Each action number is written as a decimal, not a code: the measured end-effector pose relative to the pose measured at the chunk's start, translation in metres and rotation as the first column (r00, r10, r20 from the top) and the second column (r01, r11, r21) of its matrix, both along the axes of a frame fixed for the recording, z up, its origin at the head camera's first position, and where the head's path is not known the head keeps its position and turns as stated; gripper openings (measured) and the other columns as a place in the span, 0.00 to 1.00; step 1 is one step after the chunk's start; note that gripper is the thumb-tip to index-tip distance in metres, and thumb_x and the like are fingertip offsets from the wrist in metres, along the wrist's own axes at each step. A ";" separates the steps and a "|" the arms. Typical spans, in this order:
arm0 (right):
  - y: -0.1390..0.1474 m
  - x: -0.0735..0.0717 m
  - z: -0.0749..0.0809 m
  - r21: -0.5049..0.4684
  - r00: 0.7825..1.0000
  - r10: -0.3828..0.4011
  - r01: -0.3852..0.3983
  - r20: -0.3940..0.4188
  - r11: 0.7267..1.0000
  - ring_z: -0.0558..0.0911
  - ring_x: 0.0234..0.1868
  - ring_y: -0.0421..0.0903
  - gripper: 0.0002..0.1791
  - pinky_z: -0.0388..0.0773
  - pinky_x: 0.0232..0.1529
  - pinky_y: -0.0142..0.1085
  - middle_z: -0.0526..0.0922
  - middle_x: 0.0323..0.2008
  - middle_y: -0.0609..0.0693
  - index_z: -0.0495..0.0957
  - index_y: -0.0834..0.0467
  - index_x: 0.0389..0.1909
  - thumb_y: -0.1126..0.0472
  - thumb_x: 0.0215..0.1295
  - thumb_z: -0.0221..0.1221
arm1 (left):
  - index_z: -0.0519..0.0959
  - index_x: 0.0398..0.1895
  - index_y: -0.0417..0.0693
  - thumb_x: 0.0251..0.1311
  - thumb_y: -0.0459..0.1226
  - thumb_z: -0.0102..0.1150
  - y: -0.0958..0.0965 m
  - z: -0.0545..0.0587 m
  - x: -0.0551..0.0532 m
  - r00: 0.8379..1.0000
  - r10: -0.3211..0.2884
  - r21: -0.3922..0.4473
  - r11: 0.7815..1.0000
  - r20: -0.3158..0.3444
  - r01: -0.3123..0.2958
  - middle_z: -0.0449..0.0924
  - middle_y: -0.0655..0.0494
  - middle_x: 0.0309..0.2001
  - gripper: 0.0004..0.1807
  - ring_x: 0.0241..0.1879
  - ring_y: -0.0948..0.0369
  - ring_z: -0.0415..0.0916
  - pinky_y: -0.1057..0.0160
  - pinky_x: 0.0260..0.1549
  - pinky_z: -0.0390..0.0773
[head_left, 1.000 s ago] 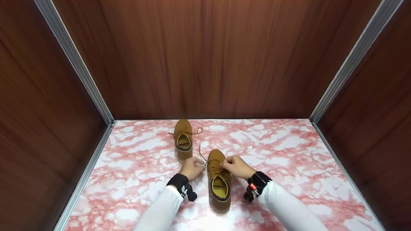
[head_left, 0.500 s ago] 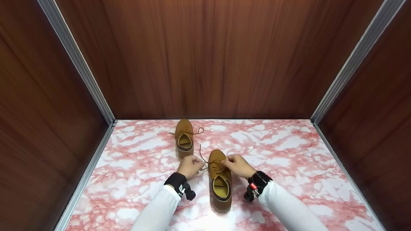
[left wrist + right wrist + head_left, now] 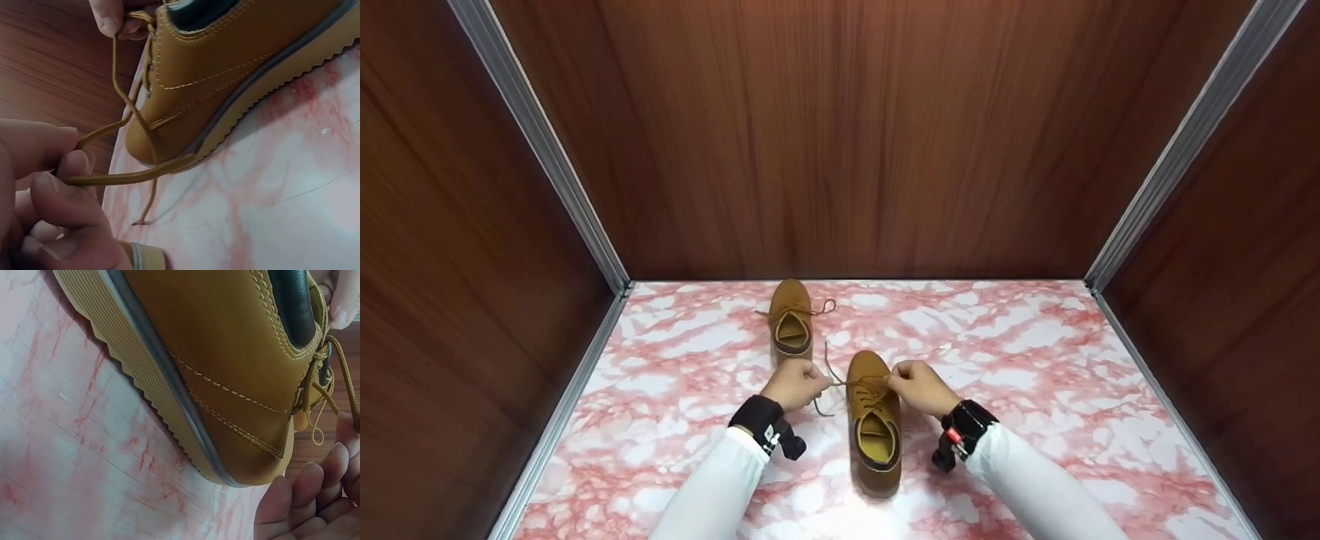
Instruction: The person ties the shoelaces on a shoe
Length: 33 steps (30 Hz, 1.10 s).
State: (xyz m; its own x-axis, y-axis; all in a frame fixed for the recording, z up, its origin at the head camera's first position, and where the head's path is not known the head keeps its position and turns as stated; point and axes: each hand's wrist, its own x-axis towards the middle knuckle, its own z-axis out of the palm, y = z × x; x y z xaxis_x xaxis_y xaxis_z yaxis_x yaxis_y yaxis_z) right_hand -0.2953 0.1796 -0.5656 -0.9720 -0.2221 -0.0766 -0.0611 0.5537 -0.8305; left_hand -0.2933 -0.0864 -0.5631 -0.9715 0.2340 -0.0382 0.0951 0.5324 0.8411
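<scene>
A tan lace-up shoe [image 3: 876, 476] stands upright before me, toe pointing away. To its left, my left hand [image 3: 795, 385] pinches one side of its shoelace [image 3: 121, 179] between thumb and fingers; a loose end sticks out from the grip. My right hand [image 3: 921, 387] pinches the other side of the lace close to the shoe's right edge. Between the hands the lace runs across the top of the shoe. A knot [image 3: 321, 355] shows at the lacing in the right wrist view. The right hand's other fingers [image 3: 306, 486] curl beside the toe.
A matching tan shoe [image 3: 789, 294] stands farther back on the left, its lace [image 3: 823, 308] spread out to both sides. Its heel is partly behind my left hand. The red-and-white marbled surface [image 3: 1005, 337] is bounded by brown wood-grain panels [image 3: 840, 150] and metal corner strips.
My left hand has moved left and slightly away from the shoe, drawing the lace out straighter. A lace end now hangs below that hand. The right hand has shifted slightly right, still pinching lace.
</scene>
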 end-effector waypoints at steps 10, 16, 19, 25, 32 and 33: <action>0.000 -0.001 -0.001 0.010 1.000 -0.007 0.007 0.006 1.000 0.68 0.25 0.41 0.13 0.63 0.24 0.31 0.70 0.22 0.43 0.77 0.61 0.24 0.59 0.68 0.61 | 0.79 0.26 0.41 0.69 0.39 0.64 -0.006 0.015 0.005 0.976 -0.143 0.137 0.983 0.165 0.121 0.70 0.62 0.14 0.14 0.13 0.69 0.67 0.72 0.17 0.69; 0.000 -0.001 0.000 0.013 1.000 -0.004 0.004 -0.005 1.000 0.68 0.25 0.40 0.13 0.64 0.25 0.31 0.70 0.21 0.42 0.78 0.61 0.23 0.60 0.68 0.61 | 0.75 0.22 0.47 0.70 0.39 0.63 -0.002 0.019 0.008 0.946 -0.209 0.240 0.959 0.249 0.148 0.73 0.61 0.15 0.16 0.12 0.69 0.70 0.72 0.14 0.73; 0.001 -0.002 0.000 0.015 1.000 -0.005 0.005 -0.003 1.000 0.68 0.25 0.41 0.13 0.64 0.25 0.31 0.70 0.21 0.43 0.79 0.63 0.25 0.60 0.68 0.61 | 0.75 0.24 0.47 0.70 0.39 0.63 0.001 0.022 0.011 0.937 -0.226 0.294 0.945 0.265 0.145 0.75 0.60 0.18 0.15 0.13 0.69 0.73 0.72 0.14 0.75; 0.002 -0.002 0.001 0.026 1.000 0.009 -0.009 -0.002 1.000 0.67 0.24 0.40 0.13 0.63 0.24 0.31 0.68 0.20 0.42 0.79 0.66 0.28 0.60 0.69 0.60 | 0.76 0.35 0.37 0.73 0.37 0.60 0.015 0.018 0.017 0.913 -0.264 0.410 0.904 0.312 0.121 0.82 0.54 0.25 0.11 0.20 0.66 0.82 0.71 0.20 0.81; 0.002 -0.003 0.002 0.034 0.999 0.033 -0.032 -0.033 0.999 0.66 0.24 0.39 0.13 0.61 0.25 0.30 0.69 0.20 0.41 0.80 0.67 0.27 0.61 0.68 0.59 | 0.75 0.45 0.40 0.76 0.36 0.56 0.040 0.011 0.033 0.842 -0.402 0.504 0.843 0.359 0.188 0.89 0.49 0.35 0.07 0.30 0.63 0.88 0.69 0.29 0.87; 0.002 -0.003 0.002 0.039 0.999 0.035 -0.034 -0.036 0.999 0.67 0.24 0.39 0.13 0.61 0.25 0.30 0.69 0.20 0.41 0.80 0.66 0.27 0.61 0.67 0.59 | 0.75 0.46 0.39 0.76 0.37 0.57 0.042 0.012 0.035 0.825 -0.434 0.504 0.836 0.363 0.218 0.90 0.47 0.37 0.08 0.31 0.63 0.89 0.68 0.29 0.87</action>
State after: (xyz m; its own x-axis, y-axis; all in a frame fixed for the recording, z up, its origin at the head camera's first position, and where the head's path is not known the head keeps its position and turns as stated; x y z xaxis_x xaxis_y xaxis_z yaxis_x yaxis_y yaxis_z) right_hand -0.2982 0.1821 -0.5636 -0.9661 -0.2533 -0.0503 -0.1106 0.5819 -0.8057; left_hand -0.2583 -0.0441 -0.5514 -0.7299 0.6302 -0.2647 -0.2444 0.1209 0.9621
